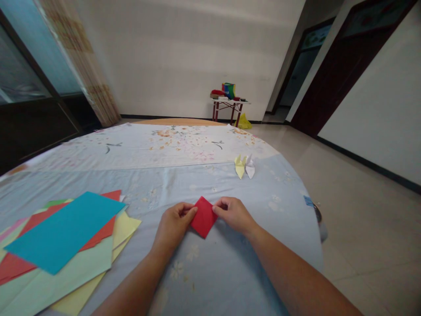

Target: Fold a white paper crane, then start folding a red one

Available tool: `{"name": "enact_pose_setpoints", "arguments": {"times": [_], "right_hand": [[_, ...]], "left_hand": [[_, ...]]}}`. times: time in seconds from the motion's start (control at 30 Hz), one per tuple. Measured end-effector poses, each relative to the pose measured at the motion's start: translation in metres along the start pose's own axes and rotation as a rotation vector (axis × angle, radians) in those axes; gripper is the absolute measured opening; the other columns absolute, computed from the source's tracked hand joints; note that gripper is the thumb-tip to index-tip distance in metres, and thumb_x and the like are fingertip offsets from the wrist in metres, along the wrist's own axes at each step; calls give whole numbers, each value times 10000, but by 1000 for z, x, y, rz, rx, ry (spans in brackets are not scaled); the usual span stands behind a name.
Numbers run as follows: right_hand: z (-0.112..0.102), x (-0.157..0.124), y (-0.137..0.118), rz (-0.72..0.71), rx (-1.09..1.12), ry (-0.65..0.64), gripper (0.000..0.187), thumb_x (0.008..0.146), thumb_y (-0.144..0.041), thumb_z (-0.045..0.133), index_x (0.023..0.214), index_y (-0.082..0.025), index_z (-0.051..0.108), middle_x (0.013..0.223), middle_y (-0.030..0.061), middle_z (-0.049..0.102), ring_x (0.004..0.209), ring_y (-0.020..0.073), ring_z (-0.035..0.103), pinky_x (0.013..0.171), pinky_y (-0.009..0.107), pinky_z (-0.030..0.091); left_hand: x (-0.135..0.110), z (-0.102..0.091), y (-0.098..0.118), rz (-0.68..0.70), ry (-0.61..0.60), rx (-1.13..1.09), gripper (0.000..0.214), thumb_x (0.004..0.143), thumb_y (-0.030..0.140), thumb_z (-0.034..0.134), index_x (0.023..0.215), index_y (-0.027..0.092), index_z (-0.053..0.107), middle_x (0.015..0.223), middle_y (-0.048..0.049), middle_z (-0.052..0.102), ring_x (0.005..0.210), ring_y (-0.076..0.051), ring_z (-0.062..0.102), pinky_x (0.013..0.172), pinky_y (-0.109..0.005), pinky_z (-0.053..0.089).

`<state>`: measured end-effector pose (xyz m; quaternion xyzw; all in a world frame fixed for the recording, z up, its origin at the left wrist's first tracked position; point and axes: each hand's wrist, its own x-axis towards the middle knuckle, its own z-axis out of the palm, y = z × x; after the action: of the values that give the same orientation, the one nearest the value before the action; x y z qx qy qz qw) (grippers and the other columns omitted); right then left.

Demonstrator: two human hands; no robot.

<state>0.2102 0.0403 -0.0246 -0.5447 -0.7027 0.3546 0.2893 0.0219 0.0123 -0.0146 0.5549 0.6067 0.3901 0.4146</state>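
Note:
A small folded red paper (204,217), diamond-shaped, lies on the pale blue flowered tablecloth (230,184) in front of me. My left hand (173,224) pinches its left corner with curled fingers. My right hand (232,214) pinches its right corner, fingers closed too. Both hands rest on the cloth with the paper between them.
A stack of coloured paper sheets (62,237), a blue one on top, lies at the left. Two small folded paper figures, yellow (240,166) and white (250,167), stand farther back right. The round table's edge (317,219) curves at right. A small table with items (229,103) stands by the far wall.

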Motion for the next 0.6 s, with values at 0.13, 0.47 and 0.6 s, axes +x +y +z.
{"name": "enact_pose_setpoints", "arguments": {"times": [0.13,0.47,0.6], "right_hand": [[-1,-2,-1,-4,-205,-25,186,747,-291,512,711,-182,658,675,12,658,619,121,560,557,204,355],[-3,-6,-9,-32,-364,-16,214,767,-323,546,941,-231,632,695,-9,644,604,112,542,554,207,333],[-4,-6,-7,-123,-433,4,182,775,-295,555,924,-237,643,764,5,622,717,126,546,640,216,358]], "left_hand": [[-5,-2,-3,251,143,475,306,773,383,511,995,208,630,912,-44,650,836,-203,575,778,-333,435],[-18,8,0,536,-84,888,330,859,229,403,1143,254,569,1213,-42,588,1182,-248,429,947,-457,275],[-18,11,-1,529,-93,899,337,859,223,396,1159,237,550,1253,-37,561,1208,-231,410,967,-444,258]]}}
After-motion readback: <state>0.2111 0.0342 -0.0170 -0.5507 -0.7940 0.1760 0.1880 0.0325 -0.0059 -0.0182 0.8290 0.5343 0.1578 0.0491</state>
